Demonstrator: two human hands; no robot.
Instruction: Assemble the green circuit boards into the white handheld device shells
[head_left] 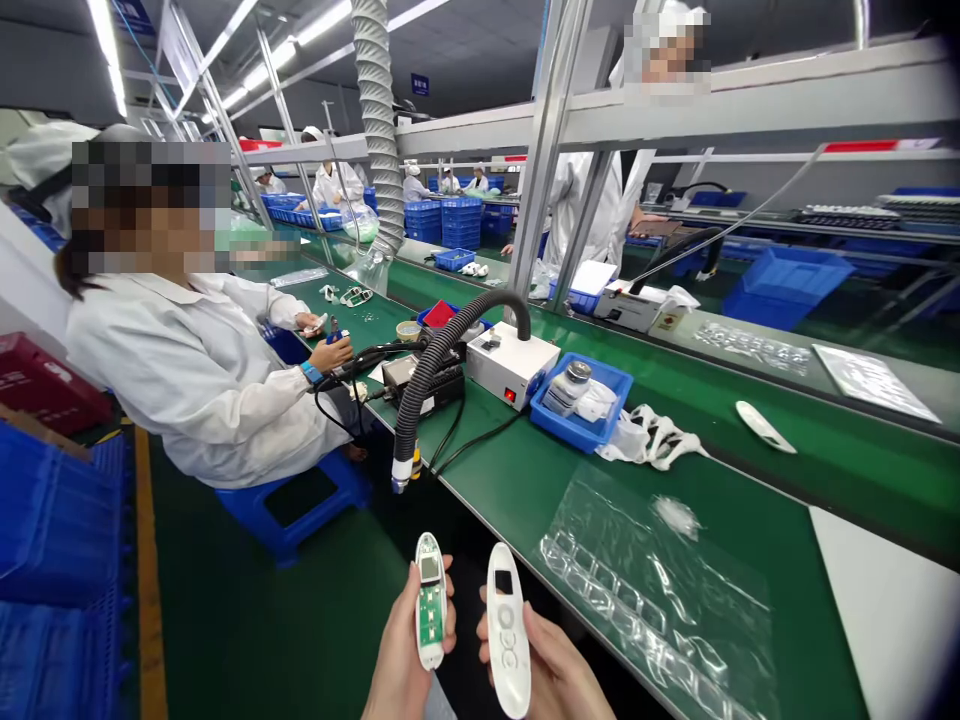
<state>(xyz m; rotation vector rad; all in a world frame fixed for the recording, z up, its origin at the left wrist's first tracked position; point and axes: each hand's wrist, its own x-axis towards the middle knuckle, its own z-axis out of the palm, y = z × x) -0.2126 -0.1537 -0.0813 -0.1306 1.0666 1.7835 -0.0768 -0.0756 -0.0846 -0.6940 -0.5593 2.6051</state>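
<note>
My left hand (405, 625) is closed round a white half shell with a green circuit board (431, 610) in it; a small grey screen sits near its top. In my right hand (559, 655) is a long white oval cover (508, 635) with a dark window and several round button shapes. The two parts are held upright side by side, a gap between them, just off the front edge of the green workbench (495, 500). Fingers partly hide the edges of each part.
A clear plastic bag of trays (637, 600) lies on the bench at right. Further back stand a blue bin (619, 410), a white box (495, 365) and its black hose (420, 390). One white shell (765, 427) rests beyond. A co-worker (202, 380) sits at left.
</note>
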